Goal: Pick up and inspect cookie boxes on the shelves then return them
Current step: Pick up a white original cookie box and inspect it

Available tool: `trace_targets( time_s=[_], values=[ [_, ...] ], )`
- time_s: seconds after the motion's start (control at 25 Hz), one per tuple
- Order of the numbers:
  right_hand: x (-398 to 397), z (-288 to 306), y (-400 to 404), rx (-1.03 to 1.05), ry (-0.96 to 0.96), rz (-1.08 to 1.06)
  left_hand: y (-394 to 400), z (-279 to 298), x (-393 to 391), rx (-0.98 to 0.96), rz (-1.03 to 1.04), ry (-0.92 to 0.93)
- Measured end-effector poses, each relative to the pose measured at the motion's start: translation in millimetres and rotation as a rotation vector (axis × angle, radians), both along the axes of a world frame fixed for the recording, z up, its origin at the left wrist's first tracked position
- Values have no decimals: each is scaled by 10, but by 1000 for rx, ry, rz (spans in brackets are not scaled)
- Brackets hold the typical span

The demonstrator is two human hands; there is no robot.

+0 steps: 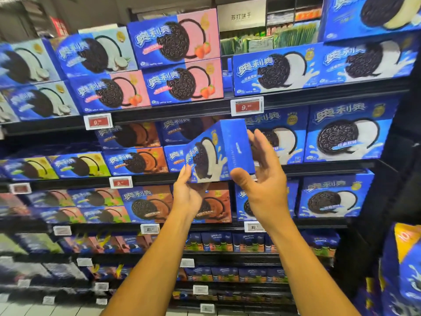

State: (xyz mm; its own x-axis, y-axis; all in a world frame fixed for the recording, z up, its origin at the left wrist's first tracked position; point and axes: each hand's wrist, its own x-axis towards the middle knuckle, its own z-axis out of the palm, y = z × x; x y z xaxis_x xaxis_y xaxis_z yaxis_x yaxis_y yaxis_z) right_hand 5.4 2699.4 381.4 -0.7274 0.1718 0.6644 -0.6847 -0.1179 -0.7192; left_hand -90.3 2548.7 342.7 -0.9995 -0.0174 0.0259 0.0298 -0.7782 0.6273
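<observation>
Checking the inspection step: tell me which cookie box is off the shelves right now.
The blue original-flavour cookie box held tilted between the left hand and right hand; every other box sits on the shelves.

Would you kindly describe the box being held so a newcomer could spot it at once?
Start at the shelves of blue cookie boxes and look to the middle, in front of the second shelf. There the left hand and right hand hold one blue box. Unlike its neighbours, it is off the shelf, tilted, narrow side showing.
</observation>
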Motion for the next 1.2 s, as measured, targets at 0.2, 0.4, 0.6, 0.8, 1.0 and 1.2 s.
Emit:
trace_targets(
  time_s=[0.2, 0.4, 0.6, 0.8, 1.0, 1.2],
  values=[
    [74, 66, -219, 105, 69, -60, 122, -121, -116, 36, -31, -82],
    [85, 67, -186, 107, 82, -56, 109, -77, -119, 46, -48, -51],
    [-43, 143, 99, -58, 49, -119, -36, 267, -42, -45, 44, 103],
    [-192, 215, 272, -199, 9, -167, -187, 588, 131, -182, 154, 380],
    [-264, 171, 321, -246, -43, -158, -299, 663, 260, -252, 216, 415],
    [-315, 272, 481, -36, -25, -169, -447, 734, 280, -598, 341, 595]
  ],
)
